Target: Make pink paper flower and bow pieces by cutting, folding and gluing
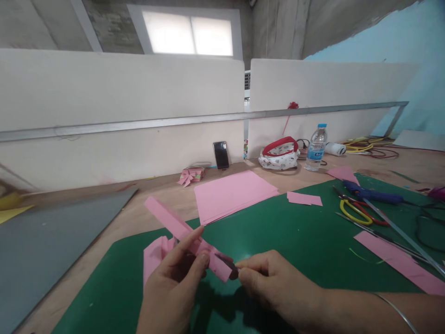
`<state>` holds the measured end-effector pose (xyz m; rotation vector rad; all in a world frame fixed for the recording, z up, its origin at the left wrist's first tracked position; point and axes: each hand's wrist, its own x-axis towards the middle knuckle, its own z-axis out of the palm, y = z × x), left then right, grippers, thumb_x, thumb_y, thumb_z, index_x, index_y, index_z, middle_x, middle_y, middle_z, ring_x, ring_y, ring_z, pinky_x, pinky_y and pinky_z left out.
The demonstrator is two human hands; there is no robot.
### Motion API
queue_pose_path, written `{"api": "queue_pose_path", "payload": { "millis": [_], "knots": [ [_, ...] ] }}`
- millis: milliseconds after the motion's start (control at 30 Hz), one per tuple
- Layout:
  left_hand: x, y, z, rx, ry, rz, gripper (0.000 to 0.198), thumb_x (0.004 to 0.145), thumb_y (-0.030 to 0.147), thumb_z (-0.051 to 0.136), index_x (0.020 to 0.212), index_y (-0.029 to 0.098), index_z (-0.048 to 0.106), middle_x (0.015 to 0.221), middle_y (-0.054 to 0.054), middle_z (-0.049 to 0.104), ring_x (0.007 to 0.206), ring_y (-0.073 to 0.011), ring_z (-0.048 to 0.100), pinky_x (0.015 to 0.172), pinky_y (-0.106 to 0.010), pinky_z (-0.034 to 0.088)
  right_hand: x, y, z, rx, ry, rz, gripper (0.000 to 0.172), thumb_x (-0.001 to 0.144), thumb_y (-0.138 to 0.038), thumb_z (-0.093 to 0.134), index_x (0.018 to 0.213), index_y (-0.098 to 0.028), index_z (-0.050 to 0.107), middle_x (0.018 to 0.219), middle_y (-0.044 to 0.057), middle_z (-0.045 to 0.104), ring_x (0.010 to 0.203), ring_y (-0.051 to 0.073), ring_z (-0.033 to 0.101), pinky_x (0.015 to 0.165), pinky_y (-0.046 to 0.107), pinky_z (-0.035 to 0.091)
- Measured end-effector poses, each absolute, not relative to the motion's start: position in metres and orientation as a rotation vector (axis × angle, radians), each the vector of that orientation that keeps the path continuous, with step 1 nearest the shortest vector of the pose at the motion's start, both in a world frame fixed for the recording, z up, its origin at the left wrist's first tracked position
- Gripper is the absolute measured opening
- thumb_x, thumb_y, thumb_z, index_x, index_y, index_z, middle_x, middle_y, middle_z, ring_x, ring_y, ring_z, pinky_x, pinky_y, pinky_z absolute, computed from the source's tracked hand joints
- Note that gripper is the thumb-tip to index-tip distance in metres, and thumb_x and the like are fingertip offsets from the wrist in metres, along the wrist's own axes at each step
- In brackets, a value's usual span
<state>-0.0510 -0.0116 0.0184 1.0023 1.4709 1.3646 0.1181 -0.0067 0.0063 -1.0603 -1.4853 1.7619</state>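
Observation:
My left hand (177, 283) is closed on a pink paper strip (170, 220), gripping it between thumb and fingers. The strip slants from upper left to lower right above the green cutting mat (278, 241). Pinched in my right hand (271, 280) is a small dark pointed tool (227, 265), its tip lying against the strip's lower right end. My fingers cover its handle, so its exact kind is unclear. Behind my left hand, a folded pink paper piece (153, 260) is partly hidden.
Pink sheets (232, 195) lie behind the mat, near a phone (220, 155) and a pink paper bow (189, 176). To the right are scissors (358, 213), a blue glue gun (375, 192), a pink strip (399, 260), a water bottle (315, 150) and a white-and-red pouch (279, 155).

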Motion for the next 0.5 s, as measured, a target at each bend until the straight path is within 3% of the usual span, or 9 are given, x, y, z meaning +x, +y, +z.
{"api": "queue_pose_path", "payload": {
  "millis": [200, 500],
  "knots": [
    [-0.0515, -0.0122, 0.0183, 1.052, 1.474, 1.358, 0.044, 0.063, 0.037, 0.074, 0.105, 0.025, 0.067, 0.080, 0.003, 0.074, 0.081, -0.0149, 0.064, 0.075, -0.019, 0.048, 0.1173, -0.0094, 0.0073, -1.042, -1.400, 1.832, 0.025, 0.085, -0.024, 0.048, 0.062, -0.015, 0.047, 0.052, -0.008, 0.029, 0.045, 0.004, 0.022, 0.042, 0.020, 0.019],
    [-0.0464, -0.0135, 0.0193, 1.050, 1.489, 1.377, 0.042, 0.062, 0.036, 0.074, 0.102, 0.023, 0.069, 0.076, 0.001, 0.074, 0.077, -0.0169, 0.065, 0.071, -0.022, 0.049, 0.1174, -0.0081, 0.0068, -1.063, -1.458, 1.758, 0.025, 0.084, -0.018, 0.046, 0.060, -0.015, 0.046, 0.050, -0.007, 0.030, 0.044, 0.004, 0.021, 0.041, 0.021, 0.015]
  ]
}}
